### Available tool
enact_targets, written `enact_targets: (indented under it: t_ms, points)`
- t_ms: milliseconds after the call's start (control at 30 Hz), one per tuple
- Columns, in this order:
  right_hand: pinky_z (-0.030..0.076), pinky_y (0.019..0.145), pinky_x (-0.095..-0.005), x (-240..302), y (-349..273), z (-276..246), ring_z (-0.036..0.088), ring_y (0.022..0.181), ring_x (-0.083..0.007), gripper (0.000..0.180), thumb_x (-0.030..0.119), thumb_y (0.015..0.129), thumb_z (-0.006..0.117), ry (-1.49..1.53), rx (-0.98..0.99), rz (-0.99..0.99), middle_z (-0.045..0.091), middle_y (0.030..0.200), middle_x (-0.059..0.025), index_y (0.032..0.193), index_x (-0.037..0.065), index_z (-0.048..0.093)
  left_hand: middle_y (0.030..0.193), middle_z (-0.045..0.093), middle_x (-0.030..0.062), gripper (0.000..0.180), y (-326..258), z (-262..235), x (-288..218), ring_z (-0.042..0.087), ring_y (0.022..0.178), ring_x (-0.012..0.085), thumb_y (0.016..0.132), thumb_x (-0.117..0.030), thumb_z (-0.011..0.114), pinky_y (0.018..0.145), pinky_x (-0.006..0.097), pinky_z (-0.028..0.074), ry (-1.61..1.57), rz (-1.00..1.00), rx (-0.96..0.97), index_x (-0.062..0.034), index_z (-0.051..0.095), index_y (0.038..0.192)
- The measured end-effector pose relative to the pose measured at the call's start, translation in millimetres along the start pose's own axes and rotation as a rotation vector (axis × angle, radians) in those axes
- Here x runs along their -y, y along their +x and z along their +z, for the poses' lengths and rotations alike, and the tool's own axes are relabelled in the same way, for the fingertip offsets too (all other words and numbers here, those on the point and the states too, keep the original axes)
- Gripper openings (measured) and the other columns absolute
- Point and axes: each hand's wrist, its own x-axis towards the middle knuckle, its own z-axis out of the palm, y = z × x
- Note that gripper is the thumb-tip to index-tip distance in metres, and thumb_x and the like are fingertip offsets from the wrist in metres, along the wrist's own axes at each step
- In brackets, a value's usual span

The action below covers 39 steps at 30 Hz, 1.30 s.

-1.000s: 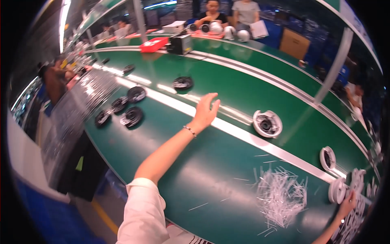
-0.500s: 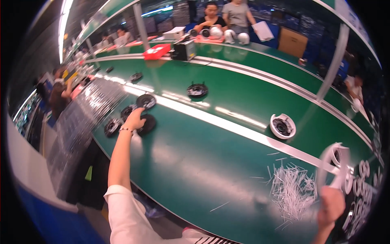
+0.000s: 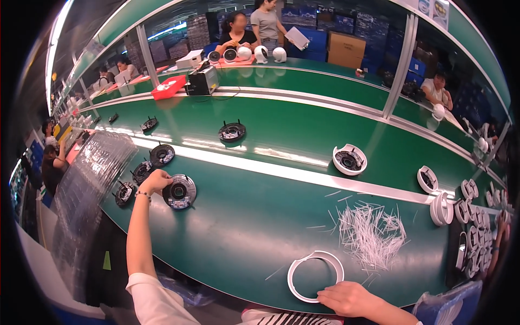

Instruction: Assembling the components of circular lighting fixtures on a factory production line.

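The green belt (image 3: 260, 227) looks like smooth, slightly shiny rubbery stuff. The white ring (image 3: 295, 266) by the right hand (image 3: 346, 298) is glossy plastic. The black disc (image 3: 180, 192) under the left hand (image 3: 155, 180) is dark plastic with a shiny metal-looking face. The thin white strips (image 3: 371, 234) look like plastic.

Reaching out far over the green table (image 3: 249, 227), left hand (image 3: 155, 181) gripping the edge of a round black disc part (image 3: 179, 192). Sitting just beside three more black discs (image 3: 142, 172) and a clear plastic tray (image 3: 86, 184). Resting near the front edge, right hand (image 3: 346, 298) with fingertips touching a white ring (image 3: 315, 275) lying flat. Lying just beyond the ring, a scatter of thin white sticks (image 3: 371, 233). Riding further back, a white round housing (image 3: 349, 160). Crowding the right edge, stacked white shells (image 3: 471, 216).
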Motion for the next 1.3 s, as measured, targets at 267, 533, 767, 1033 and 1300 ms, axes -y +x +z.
enact_targets:
  t_ms: [267,533,767,1033,1300]
  points:
    - [0.046,0.061,-0.0282,12,-17,-5,0.057,0.068,-0.0178,0.013,0.010,0.062,0.053,0.003,0.134,0.211,0.057,0.098,-0.0099,0.072,0.002,0.056,0.077,0.053,0.0020,0.014,-39,38,-101,0.053,0.065,0.0096,0.083,-0.013,0.049,0.046,0.025,0.046,-0.364,0.326,-0.025,-0.0035,0.046,0.092]
    - [0.019,0.094,-0.0568,16,18,-15,0.018,0.119,-0.0487,0.098,0.056,0.057,0.066,-0.090,0.137,0.790,0.017,0.130,-0.0312,0.125,-0.001,0.027,0.096,0.055,0.0069,0.022,-93,137,-207,0.056,0.081,0.0123,0.086,-0.009,0.044,0.062,0.028,0.051,-0.870,0.510,0.207,-0.0041,0.038,0.108]
    - [0.023,0.093,-0.0554,11,17,-3,0.023,0.117,-0.0467,0.097,0.041,0.056,0.072,0.023,0.159,0.824,0.021,0.128,-0.0302,0.127,-0.002,0.022,0.095,0.055,0.0091,0.023,-137,190,-242,0.057,0.082,0.0133,0.087,-0.006,0.041,0.064,0.028,0.053,-1.059,0.598,0.401,-0.0013,0.035,0.108]
    - [0.028,0.097,-0.0373,-28,1,-34,0.031,0.118,-0.0255,0.107,0.015,0.050,0.079,0.711,-1.077,0.695,0.026,0.128,-0.0177,0.130,-0.002,0.009,0.108,0.045,0.0099,0.032,-180,231,-259,0.050,0.095,0.0135,0.085,0.000,0.040,0.079,0.028,0.046,-1.189,0.697,0.521,-0.0036,0.025,0.114]
    - [0.032,0.094,-0.0344,-64,14,-31,0.035,0.115,-0.0244,0.101,0.015,0.058,0.076,0.795,-1.211,0.733,0.027,0.126,-0.0192,0.128,-0.006,0.007,0.122,0.035,0.0077,0.067,-207,280,-267,0.034,0.116,0.0181,0.069,0.014,0.046,0.096,0.032,0.030,-1.152,0.754,0.900,-0.0064,0.018,0.127]
